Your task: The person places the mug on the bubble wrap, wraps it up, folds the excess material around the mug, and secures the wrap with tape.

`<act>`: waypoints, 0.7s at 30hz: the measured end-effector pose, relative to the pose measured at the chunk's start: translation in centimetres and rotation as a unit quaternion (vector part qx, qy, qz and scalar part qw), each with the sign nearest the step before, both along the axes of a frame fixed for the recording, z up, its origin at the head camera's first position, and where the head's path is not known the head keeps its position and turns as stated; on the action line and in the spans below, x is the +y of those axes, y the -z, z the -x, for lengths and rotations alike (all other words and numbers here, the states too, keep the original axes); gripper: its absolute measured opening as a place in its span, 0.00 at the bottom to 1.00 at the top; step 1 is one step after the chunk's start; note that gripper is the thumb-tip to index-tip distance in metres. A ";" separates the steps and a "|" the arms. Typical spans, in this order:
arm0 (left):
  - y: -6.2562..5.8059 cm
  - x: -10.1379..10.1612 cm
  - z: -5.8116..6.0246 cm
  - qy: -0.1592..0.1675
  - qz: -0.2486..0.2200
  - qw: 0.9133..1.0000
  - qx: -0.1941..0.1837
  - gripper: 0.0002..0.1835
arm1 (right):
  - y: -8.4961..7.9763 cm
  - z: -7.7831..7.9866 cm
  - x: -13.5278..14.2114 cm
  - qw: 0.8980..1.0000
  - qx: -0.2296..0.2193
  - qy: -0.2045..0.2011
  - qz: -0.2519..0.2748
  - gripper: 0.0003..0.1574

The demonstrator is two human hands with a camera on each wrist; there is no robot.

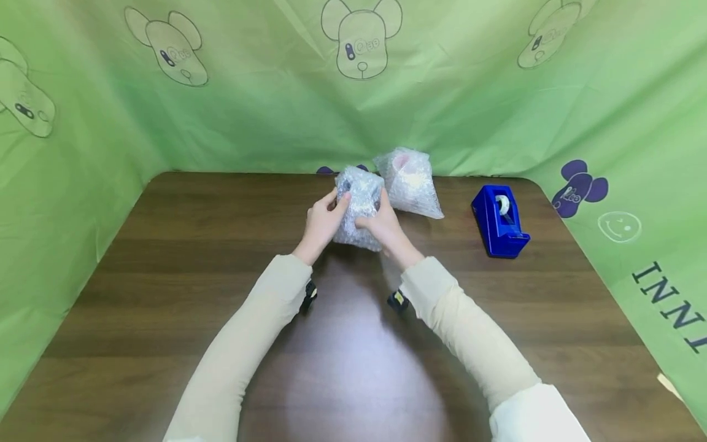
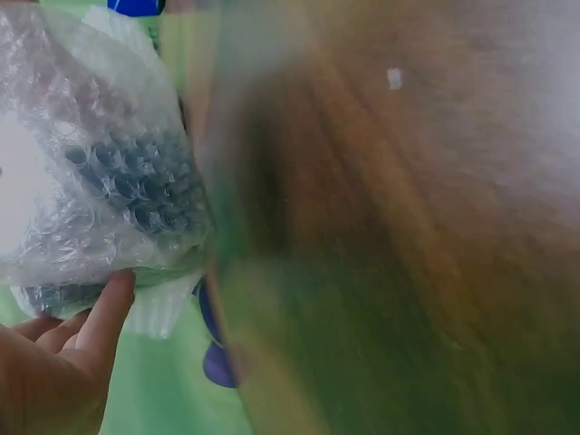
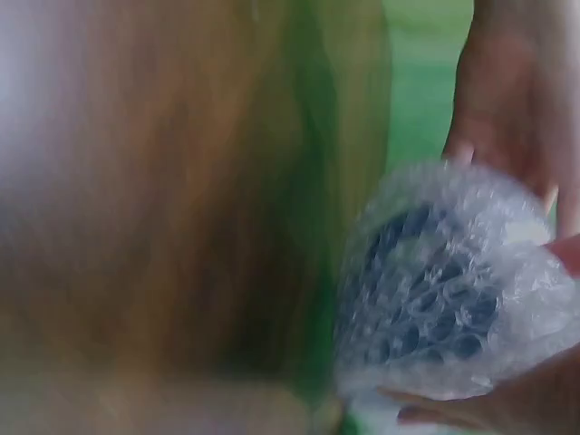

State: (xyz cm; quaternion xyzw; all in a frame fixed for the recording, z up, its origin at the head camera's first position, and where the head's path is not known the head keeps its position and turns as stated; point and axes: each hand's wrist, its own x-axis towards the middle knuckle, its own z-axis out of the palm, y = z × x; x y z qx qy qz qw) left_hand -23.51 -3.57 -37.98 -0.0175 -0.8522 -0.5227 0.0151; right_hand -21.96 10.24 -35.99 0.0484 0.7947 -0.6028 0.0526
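Observation:
A bubble-wrapped package is held up over the far part of the table, between both hands. My left hand grips its left side, thumb on the near face. From the right, my right hand grips it, its thumb also across the front. Something dark blue or grey shows through the bubble wrap in the left wrist view; its kind is hidden by the wrap. The same dark patch appears in the wrapped package in the right wrist view, with fingers on two sides of it.
A second bubble-wrapped package, with something pink inside, stands at the table's back edge, just behind and right of the held one. A blue tape dispenser with a roll sits farther right on the brown wooden table. Green printed cloth encloses the back and sides.

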 end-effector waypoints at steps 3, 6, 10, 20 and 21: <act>0.0 0.0 1.1 0.005 -0.012 1.000 0.000 0.35 | -0.3 1.9 0.4 1.000 0.008 -0.008 -0.026 0.67; 0.1 -0.2 2.2 0.024 -0.011 1.000 -0.010 0.36 | -0.2 3.4 0.7 0.999 0.016 -0.014 -0.030 0.63; 0.2 -0.3 3.0 0.037 -0.006 0.999 -0.022 0.37 | 0.0 4.7 0.9 0.998 0.032 -0.019 -0.048 0.58; 0.4 0.8 3.6 0.011 0.014 0.999 -0.033 0.34 | 1.1 5.8 1.3 0.999 0.043 -0.012 -0.018 0.46; 0.3 0.8 3.6 0.011 0.013 0.999 -0.035 0.34 | 1.2 5.8 1.4 0.999 0.046 -0.014 -0.021 0.45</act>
